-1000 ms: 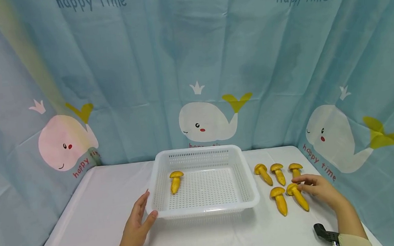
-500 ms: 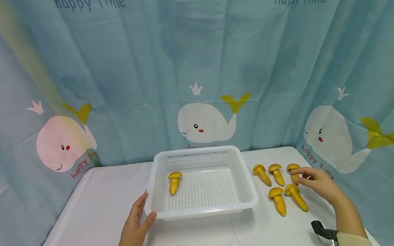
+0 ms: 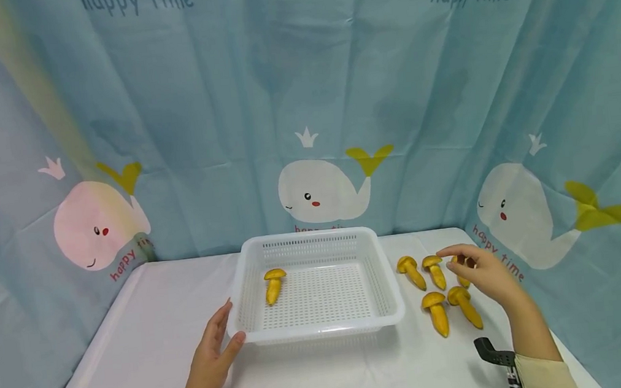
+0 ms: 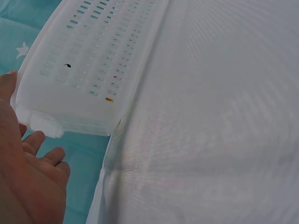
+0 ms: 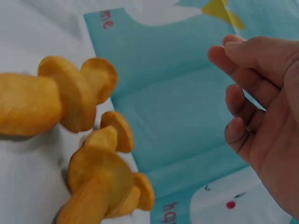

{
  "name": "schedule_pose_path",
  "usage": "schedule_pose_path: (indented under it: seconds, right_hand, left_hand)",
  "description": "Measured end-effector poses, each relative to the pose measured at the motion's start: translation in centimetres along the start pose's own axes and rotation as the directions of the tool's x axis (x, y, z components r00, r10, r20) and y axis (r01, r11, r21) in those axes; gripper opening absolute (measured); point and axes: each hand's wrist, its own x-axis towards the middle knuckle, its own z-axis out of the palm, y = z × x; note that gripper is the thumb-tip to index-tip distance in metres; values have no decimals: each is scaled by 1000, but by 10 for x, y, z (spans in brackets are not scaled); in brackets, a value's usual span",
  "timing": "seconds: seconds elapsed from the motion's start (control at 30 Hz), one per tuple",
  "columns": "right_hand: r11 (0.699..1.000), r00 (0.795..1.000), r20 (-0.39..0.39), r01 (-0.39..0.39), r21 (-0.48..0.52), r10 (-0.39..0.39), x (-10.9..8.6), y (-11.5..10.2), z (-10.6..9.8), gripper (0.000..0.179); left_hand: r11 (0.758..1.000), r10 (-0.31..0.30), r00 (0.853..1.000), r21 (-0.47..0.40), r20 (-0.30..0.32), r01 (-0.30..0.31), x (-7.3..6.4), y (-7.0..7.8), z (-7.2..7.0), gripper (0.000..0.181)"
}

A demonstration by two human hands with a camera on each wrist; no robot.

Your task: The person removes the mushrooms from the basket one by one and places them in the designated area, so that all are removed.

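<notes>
A white plastic basket (image 3: 322,330) stands on the table with one yellow mushroom (image 3: 274,288) lying inside, toward its left. My left hand (image 3: 208,357) touches the basket's near left corner, thumb at the rim and fingers extended along the side. In the left wrist view its other fingers bend loosely below the corner. Right of the basket lie several more yellow mushrooms (image 3: 437,315). Over the back ones hovers my right hand (image 3: 486,274), fingers relaxed and holding nothing. It partly covers the back right mushroom (image 3: 463,278); its fingertips are close to the back middle mushroom (image 3: 434,272).
A white cloth covers the table (image 3: 326,377). Behind and at the sides hangs a blue curtain (image 3: 216,134) printed with whales. A black wrist mount (image 3: 493,353) sticks out from the right sleeve, above the table.
My right hand has moved from the front right mushroom back and leftward, over the back row. It has picked up nothing. The left hand stays at the basket corner.
</notes>
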Motion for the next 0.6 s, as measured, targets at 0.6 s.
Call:
schedule_pose_path:
  seconds: [0.6]
  right_hand:
    - [976,969,151,208,-61,-197,63,-75,7,22]
  left_hand:
    - [1000,2,1000,28,-14,-1,-1,0,0,68]
